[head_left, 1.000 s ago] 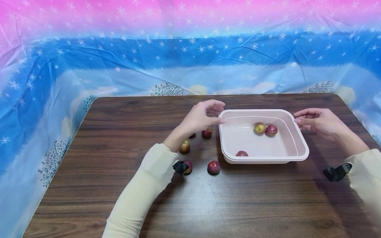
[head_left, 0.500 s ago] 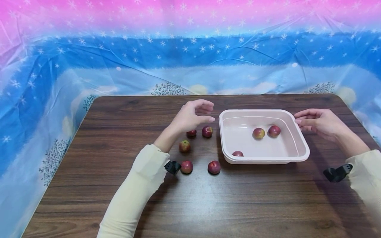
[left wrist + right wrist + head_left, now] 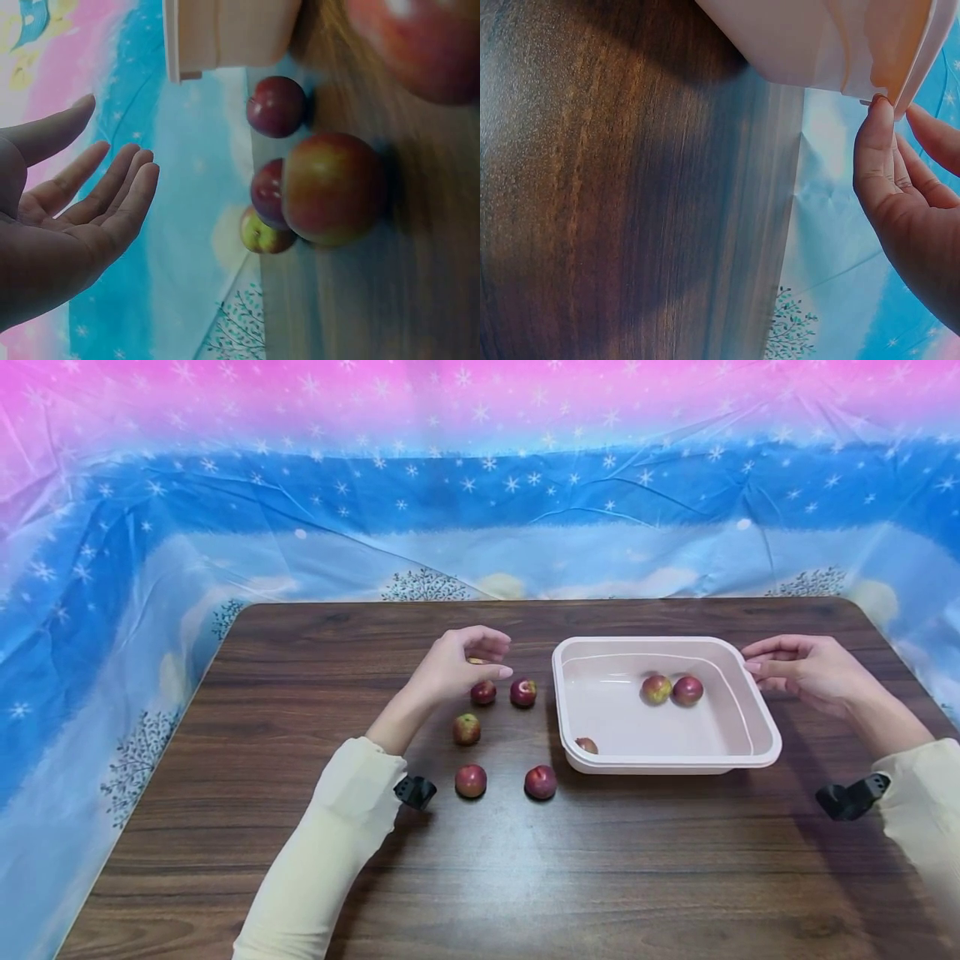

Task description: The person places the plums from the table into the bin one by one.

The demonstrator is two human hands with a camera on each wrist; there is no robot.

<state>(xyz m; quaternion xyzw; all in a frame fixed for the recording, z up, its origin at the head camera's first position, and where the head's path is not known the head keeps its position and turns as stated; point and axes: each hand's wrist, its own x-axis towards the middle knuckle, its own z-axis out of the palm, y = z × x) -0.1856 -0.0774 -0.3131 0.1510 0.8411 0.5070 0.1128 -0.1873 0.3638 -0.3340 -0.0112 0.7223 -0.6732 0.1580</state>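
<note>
A pale pink plastic basin [image 3: 667,764] stands on the table in the head view. My right hand [image 3: 806,668] pinches its right rim between thumb and fingers; in the right wrist view the thumb [image 3: 875,142] presses the rim's side. Inside the basin lie a yellow-red plum [image 3: 656,689], a red plum [image 3: 687,691] touching or close beside it, and another plum [image 3: 587,746] mostly hidden behind the near-left rim. My left hand [image 3: 461,664], empty, hovers over loose plums left of the basin. In the left wrist view its fingers [image 3: 112,187] are relaxed and apart from the thumb.
Several plums lie on the brown wood table [image 3: 600,877]: a dark red plum [image 3: 523,692], a greenish-red plum [image 3: 467,729], a red plum [image 3: 471,782] and a purple-red plum [image 3: 540,782]. A yellow-green plum [image 3: 266,232] sits farther back. A snowflake-patterned cloth [image 3: 480,485] hangs behind.
My left hand has moved from the basin's left rim leftward, over the loose plums. The plums in the basin have rolled a little, the near one leftward. The right hand stays at the rim.
</note>
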